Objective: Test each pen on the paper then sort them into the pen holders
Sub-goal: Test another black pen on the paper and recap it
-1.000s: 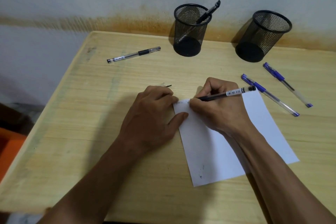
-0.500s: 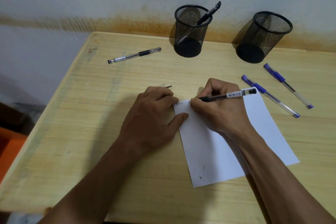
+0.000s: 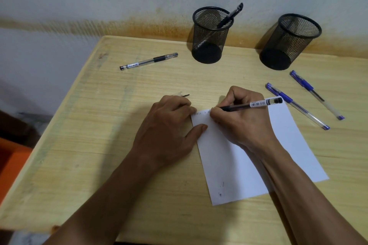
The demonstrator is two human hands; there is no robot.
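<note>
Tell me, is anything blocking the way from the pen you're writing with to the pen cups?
Nothing visible does. The black pen in the right hand has bare table between it and both cups, the left cup and the right cup.

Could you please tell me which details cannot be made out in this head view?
- Pen tip: hidden by the right hand.
- Writing on the paper: too small and faint to read.
- Small object beyond the left hand: mostly hidden by the knuckles.
- Right holder: the mesh and angle hide its bottom.
</note>
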